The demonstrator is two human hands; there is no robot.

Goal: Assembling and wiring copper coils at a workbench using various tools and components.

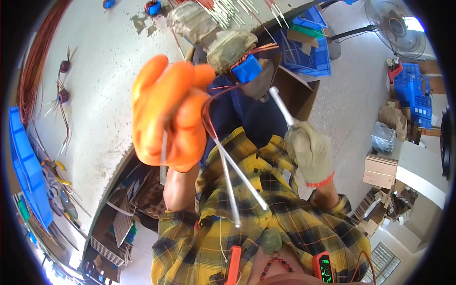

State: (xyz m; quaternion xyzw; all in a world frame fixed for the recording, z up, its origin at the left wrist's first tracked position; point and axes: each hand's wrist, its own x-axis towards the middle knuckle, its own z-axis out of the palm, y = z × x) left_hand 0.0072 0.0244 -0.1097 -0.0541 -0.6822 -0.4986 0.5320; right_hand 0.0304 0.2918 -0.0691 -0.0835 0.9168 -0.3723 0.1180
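Observation:
My left hand (171, 114), in a thick orange rubber glove, is closed around copper wires (207, 118). Their long silvery-white ends (237, 175) hang in front of my plaid shirt, and a thin pale rod or wire (165, 147) sticks out below the fist. The wires run up to a blue ring-shaped coil (247, 69), which rests against a bulky holder wrapped in worn, dirty tape (230, 47). In a cream knit glove, my right hand (311, 149) grips a white rod-like tool (282, 105), pointing up toward the coil and apart from it.
The worn white bench (104, 76) carries a copper wire bundle (42, 61), small wound coils (63, 96), pliers (61, 173) and a blue bin (29, 166). White-tipped wires (228, 12) lie at the far edge. Beyond stand a blue crate (304, 52), a cardboard box (297, 92) and a fan (395, 26).

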